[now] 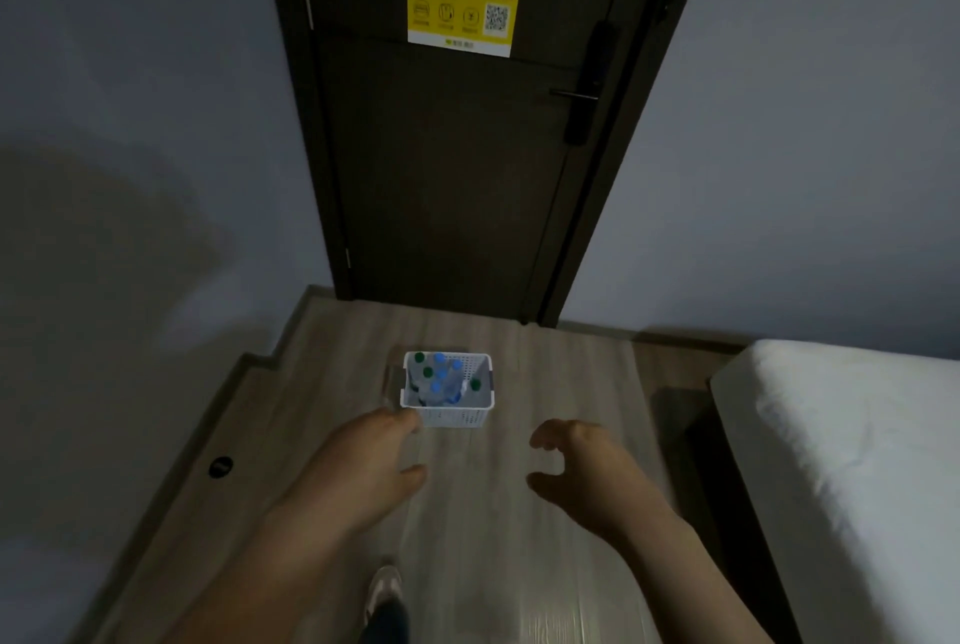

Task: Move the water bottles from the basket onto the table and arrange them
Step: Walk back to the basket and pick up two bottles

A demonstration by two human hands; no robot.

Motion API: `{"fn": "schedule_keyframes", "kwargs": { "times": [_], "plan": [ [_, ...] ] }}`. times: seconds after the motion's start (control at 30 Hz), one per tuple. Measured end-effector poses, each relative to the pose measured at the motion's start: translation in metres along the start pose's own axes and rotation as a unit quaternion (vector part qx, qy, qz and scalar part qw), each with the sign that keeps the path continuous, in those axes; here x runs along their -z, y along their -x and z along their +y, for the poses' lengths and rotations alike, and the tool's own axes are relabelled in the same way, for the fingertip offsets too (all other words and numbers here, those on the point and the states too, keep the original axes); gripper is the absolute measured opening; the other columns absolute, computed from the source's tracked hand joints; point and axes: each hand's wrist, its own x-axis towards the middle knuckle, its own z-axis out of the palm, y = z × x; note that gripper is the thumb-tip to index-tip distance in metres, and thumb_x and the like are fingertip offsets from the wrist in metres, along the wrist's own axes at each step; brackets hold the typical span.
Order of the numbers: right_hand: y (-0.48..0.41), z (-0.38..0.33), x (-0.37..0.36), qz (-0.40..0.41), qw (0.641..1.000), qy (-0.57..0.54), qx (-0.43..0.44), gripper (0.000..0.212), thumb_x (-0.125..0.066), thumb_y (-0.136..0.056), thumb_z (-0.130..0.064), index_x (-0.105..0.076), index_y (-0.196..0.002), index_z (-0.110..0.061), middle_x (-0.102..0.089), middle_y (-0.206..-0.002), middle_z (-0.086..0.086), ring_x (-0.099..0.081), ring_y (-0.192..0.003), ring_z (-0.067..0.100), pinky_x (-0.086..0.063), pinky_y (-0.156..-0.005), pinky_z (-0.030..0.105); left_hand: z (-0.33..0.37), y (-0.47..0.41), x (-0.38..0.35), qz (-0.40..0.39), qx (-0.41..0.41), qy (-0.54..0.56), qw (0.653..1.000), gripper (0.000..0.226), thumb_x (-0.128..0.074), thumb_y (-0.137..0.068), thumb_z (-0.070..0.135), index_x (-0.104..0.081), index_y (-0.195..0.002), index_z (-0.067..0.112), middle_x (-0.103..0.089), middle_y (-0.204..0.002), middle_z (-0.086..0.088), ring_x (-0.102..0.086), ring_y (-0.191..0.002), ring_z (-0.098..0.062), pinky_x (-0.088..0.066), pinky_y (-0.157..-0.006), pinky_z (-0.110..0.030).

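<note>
Water bottles (441,378), clear with blue and green caps, upright in white perforated basket (457,417) on wood-grain floor (561,373). Left hand (358,467), right hand (582,467): loosely spread, empty.

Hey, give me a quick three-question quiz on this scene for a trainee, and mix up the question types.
1. True or false: the white perforated plastic basket stands on the wooden floor.
2. The clear water bottles in it have caps of which colours? A: red and white. B: blue and green. C: all black.
3. Which holds a bottle, the left hand or the right hand?

Key: 1 true. 2 B. 3 neither; both hands hold nothing.
</note>
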Motion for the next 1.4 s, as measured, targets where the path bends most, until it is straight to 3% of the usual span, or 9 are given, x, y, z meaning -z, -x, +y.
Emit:
{"fn": "schedule_keyframes", "kwargs": {
  "times": [0.1, 0.27, 0.47, 0.63, 0.73, 1.03, 1.4],
  "plan": [
    [-0.047, -0.004, 0.003, 0.001, 1.0, 0.001, -0.015, 0.041, -0.067, -0.083, -0.038, -0.056, -0.121, -0.033, -0.06, -0.119, -0.009, -0.059, -0.101, 0.006, -0.051, -0.087, 0.023, -0.018, -0.047, 0.011, -0.002, -0.004, 0.024, 1.0, 0.038, -0.062, -0.084, 0.038, -0.055, -0.118, 0.025, -0.059, -0.118, 0.006, -0.055, -0.104, -0.009, -0.043, -0.082, -0.019],
    [-0.117, -0.017, 0.015, -0.011, 0.999, 0.001, -0.044, 0.039, -0.066, -0.084, -0.039, -0.055, -0.121, -0.033, -0.06, -0.118, -0.009, -0.059, -0.097, 0.006, -0.052, -0.084, 0.022, -0.048, -0.122, 0.033, -0.03, -0.014, 0.043, 0.998, 0.029, -0.062, -0.082, 0.034, -0.057, -0.108, 0.025, -0.06, -0.108, 0.007, -0.056, -0.094, -0.01, -0.048, -0.081, -0.025],
    [-0.182, -0.018, 0.019, -0.031, 0.998, -0.005, -0.055, 0.04, -0.065, -0.086, -0.037, -0.055, -0.124, -0.031, -0.061, -0.12, -0.008, -0.059, -0.103, 0.007, -0.051, -0.087, 0.021, -0.07, -0.196, 0.042, -0.064, -0.024, 0.049, 0.996, 0.015, -0.063, -0.081, 0.034, -0.049, -0.086, 0.031, -0.056, -0.092, 0.01, -0.053, -0.081, -0.006, -0.037, -0.063, -0.02],
    [-0.231, -0.002, 0.023, -0.046, 0.997, -0.013, -0.063, 0.04, -0.065, -0.086, -0.037, -0.056, -0.125, -0.029, -0.061, -0.122, -0.008, -0.058, -0.106, 0.007, -0.05, -0.087, 0.02, -0.083, -0.244, 0.04, -0.09, -0.017, 0.056, 0.994, 0.021, -0.063, -0.081, 0.034, -0.056, -0.099, 0.027, -0.06, -0.101, 0.01, -0.055, -0.086, -0.006, -0.041, -0.067, -0.018],
    [-0.263, 0.011, 0.024, -0.054, 0.997, -0.018, -0.059, 0.04, -0.064, -0.086, -0.037, -0.055, -0.125, -0.03, -0.061, -0.121, -0.008, -0.058, -0.104, 0.005, -0.046, -0.084, 0.016, -0.084, -0.274, 0.038, -0.095, -0.01, 0.083, 0.992, 0.018, -0.065, -0.082, 0.031, -0.054, -0.097, 0.031, -0.057, -0.097, 0.014, -0.052, -0.081, -0.001, -0.035, -0.061, -0.009],
    [-0.377, 0.069, 0.03, -0.096, 0.994, -0.042, -0.032, 0.042, -0.065, -0.085, -0.038, -0.056, -0.125, -0.027, -0.063, -0.117, -0.008, -0.058, -0.1, 0.003, -0.045, -0.082, 0.014, -0.076, -0.382, 0.012, -0.083, 0.061, 0.068, 0.992, 0.031, -0.061, -0.088, 0.032, -0.056, -0.116, 0.02, -0.06, -0.118, 0.003, -0.058, -0.104, -0.011, -0.042, -0.085, -0.016],
    [-0.497, 0.126, -0.068, -0.147, 0.986, -0.064, -0.042, 0.048, -0.063, -0.088, -0.036, -0.051, -0.133, -0.024, -0.061, -0.123, -0.002, -0.057, -0.109, 0.01, -0.047, -0.091, 0.021, -0.143, -0.487, -0.093, -0.104, 0.098, 0.069, 0.987, 0.034, -0.063, -0.087, 0.03, -0.058, -0.119, 0.018, -0.062, -0.119, -0.001, -0.06, -0.105, -0.016, -0.042, -0.087, -0.021]
  ]
}}
